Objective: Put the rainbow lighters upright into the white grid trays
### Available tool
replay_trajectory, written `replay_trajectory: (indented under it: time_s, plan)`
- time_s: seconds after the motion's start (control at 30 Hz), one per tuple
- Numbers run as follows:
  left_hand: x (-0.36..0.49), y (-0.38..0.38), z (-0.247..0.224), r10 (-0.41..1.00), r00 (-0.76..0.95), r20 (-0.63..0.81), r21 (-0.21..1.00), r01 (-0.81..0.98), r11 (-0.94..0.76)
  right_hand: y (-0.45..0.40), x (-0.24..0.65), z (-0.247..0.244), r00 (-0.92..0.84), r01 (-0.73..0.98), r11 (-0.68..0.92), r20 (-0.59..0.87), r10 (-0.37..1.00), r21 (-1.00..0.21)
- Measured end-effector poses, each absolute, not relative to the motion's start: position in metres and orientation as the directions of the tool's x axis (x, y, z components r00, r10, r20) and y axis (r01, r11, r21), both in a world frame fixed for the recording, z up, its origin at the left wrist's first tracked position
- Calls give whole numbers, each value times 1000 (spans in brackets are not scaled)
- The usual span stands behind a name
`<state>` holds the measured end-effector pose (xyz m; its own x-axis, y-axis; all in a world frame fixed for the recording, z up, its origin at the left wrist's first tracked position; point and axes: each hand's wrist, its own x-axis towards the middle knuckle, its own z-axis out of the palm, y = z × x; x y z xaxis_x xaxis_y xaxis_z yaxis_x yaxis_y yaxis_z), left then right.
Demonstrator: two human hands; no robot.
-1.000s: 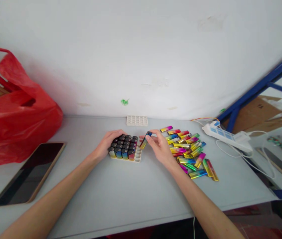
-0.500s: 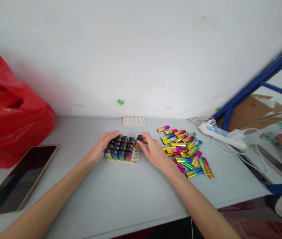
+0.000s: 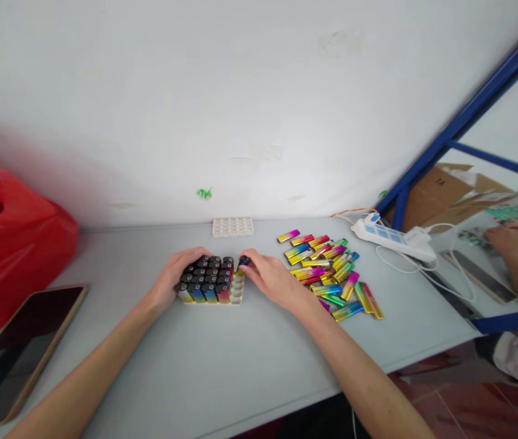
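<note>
A white tray (image 3: 236, 300) near the middle of the table holds rows of upright lighters (image 3: 204, 280) with black ends on top and shiny multicoloured bodies. Bare round sockets show along its right side. My left hand (image 3: 172, 277) is closed around the left side of the packed block, its fingertips at the back. Between the thumb and fingers of my right hand (image 3: 268, 277) is another lighter (image 3: 243, 261), black end up, over the far end of the right-hand column. Its lower end is partly hidden. Several loose shiny lighters (image 3: 325, 272) lie heaped to the right.
A second white tray (image 3: 233, 227) stands by the wall. At left are a phone (image 3: 21, 353) and a red bag (image 3: 12, 244). A power strip (image 3: 393, 238) with cables lies behind the heap, beside a blue frame (image 3: 423, 164). Another person's hands (image 3: 510, 241) work beyond it.
The whole view has shifted, so table things appear further left. My right hand has brought the lighter slightly lower at the tray's right column. My left hand keeps its hold.
</note>
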<state>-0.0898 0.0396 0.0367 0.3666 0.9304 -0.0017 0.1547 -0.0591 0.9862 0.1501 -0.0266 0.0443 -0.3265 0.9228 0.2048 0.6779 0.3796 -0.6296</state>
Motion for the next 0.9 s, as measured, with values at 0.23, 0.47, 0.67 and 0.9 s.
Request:
replay_trajectory:
  time_s: [0.23, 0.47, 0.67, 0.9]
  plan:
    - [-89, 39, 39, 930, 367, -12, 986, 157, -49, -30, 153, 47, -366, 672, 461, 282, 887, -579]
    - [-89, 39, 38, 929, 369, -16, 989, 144, -40, -20, 235, 38, -50, 921, 187, 375, 926, -341]
    - [-86, 36, 42, 936, 351, -23, 994, 105, -15, -13, 278, 14, 45, 976, -8, 162, 986, -220]
    - [-87, 36, 42, 933, 359, -21, 993, 115, -22, -13, 255, 22, -104, 968, 138, 167, 980, -208]
